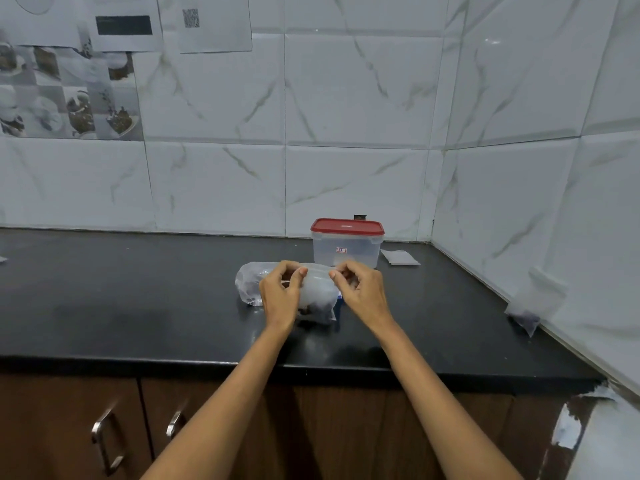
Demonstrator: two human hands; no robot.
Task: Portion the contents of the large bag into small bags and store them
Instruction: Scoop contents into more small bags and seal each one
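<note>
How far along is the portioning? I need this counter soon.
Done: one filled small clear bag leans against the right wall. In hand: the left hand and right hand pinch the top edge of another small clear bag with dark contents. Left: the large clear bag still holds some, spare flat bags wait, and the red-lidded clear container is closed.

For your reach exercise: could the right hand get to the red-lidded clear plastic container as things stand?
Probably yes: the red-lidded clear plastic container stands just behind the right hand, nothing between, though that hand is pinching the small clear bag.
</note>
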